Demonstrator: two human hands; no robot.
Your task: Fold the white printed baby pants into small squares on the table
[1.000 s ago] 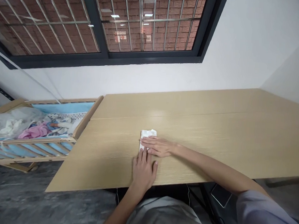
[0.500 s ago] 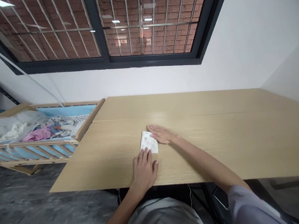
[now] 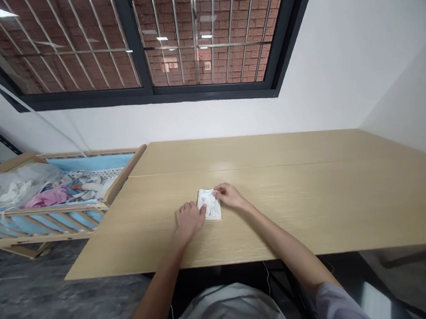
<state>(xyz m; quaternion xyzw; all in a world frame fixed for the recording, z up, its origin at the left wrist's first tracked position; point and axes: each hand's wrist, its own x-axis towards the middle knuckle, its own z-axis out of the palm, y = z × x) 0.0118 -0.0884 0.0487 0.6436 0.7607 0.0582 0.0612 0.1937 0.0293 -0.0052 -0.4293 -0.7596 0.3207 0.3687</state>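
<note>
A small white packet (image 3: 210, 207) with faint printing lies flat on the light wooden table (image 3: 287, 184). My left hand (image 3: 190, 218) rests at the packet's left edge, its fingers bent and its thumb touching the packet's lower left side. At the packet's upper right corner, the fingers of my right hand (image 3: 229, 195) are pinched together on the edge.
Left of the table stands a wooden crib (image 3: 124, 177) with blue lining, holding clothes, a pink cloth (image 3: 50, 196) and a clear plastic bag. A barred window (image 3: 155, 94) is in the white wall behind. The table's front edge is near my body.
My left hand has moved from below the packet to its left side. My right hand, flat before, has drawn its fingers together at the packet's corner.
</note>
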